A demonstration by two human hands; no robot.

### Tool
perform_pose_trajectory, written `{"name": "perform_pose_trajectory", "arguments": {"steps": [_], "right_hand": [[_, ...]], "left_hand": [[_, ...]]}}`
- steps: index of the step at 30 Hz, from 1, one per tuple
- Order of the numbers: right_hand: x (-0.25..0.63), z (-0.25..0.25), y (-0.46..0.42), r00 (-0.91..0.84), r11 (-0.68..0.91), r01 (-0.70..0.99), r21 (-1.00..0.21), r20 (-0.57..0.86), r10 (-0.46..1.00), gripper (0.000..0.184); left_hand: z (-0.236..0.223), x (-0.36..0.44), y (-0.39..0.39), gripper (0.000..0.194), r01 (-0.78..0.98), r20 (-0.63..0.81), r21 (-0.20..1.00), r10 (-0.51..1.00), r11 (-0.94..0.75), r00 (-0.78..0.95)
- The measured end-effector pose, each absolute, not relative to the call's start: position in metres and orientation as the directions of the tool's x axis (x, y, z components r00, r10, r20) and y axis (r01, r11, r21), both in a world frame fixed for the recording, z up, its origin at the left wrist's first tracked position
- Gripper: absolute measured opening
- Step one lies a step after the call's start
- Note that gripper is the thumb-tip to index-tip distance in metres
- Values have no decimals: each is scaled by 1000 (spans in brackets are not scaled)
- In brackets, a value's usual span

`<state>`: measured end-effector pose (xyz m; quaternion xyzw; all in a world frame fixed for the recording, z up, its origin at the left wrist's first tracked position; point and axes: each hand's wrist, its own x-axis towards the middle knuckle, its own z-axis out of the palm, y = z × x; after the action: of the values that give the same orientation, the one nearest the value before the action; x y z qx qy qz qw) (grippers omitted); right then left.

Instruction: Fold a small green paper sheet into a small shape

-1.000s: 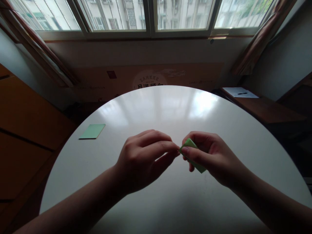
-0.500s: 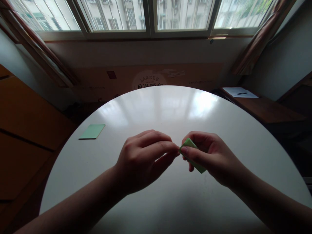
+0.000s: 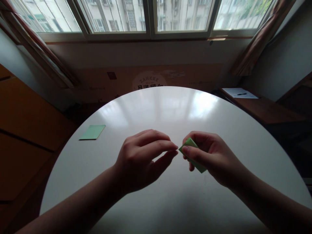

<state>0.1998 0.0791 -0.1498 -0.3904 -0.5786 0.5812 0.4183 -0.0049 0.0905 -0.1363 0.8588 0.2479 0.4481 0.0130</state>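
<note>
A small folded piece of green paper (image 3: pixel 199 166) is pinched between the thumb and fingers of my right hand (image 3: pixel 211 152). It slants down to the right, with one pointed corner facing left. My left hand (image 3: pixel 146 156) is just left of that corner, its thumb and index fingertips slightly parted with nothing seen between them. Both hands are above the white round table (image 3: pixel 161 201). Part of the paper is hidden behind my right thumb.
A pad of light green square paper (image 3: pixel 92 132) lies at the table's left side. Beyond the right edge, a brown side table (image 3: pixel 280 110) bears a white sheet (image 3: pixel 236 92) with a dark pen (image 3: pixel 242 94). A long printed box (image 3: pixel 195 73) stands below the window.
My left fingertips have let go of the paper's left corner and drawn back slightly to the left, parting a little. My right hand keeps its hold, almost unmoved.
</note>
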Motion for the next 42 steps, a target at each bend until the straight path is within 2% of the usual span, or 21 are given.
{"name": "perform_pose_trajectory", "arguments": {"steps": [17, 20, 22, 25, 28, 36, 42], "right_hand": [[198, -149, 79, -366, 8, -37, -999, 21, 930, 16], [198, -149, 79, -355, 18, -42, -999, 32, 934, 14], [198, -149, 79, -350, 25, -50, -998, 41, 936, 13], [198, -150, 79, -342, 44, -49, -998, 59, 938, 13], [197, -151, 78, -334, 68, -44, -997, 79, 939, 13], [195, -152, 78, -328, 78, -30, -996, 84, 941, 11], [197, -157, 81, -320, 36, -107, -994, 69, 945, 7]], "left_hand": [[-138, -5, 93, 13, 373, 764, 256, 423, -892, 487], [-136, -4, 91, 10, 342, 749, 357, 485, -870, 451], [-135, -3, 89, 8, 312, 688, 499, 588, -809, 425], [-135, -1, 86, 6, 276, 513, 719, 754, -638, 409], [-137, 2, 85, 6, 244, 346, 847, 838, -473, 422], [-141, 6, 88, 16, 157, 88, 973, 900, -170, 427], [-141, 5, 89, 13, 136, 110, 973, 898, -184, 426]]}}
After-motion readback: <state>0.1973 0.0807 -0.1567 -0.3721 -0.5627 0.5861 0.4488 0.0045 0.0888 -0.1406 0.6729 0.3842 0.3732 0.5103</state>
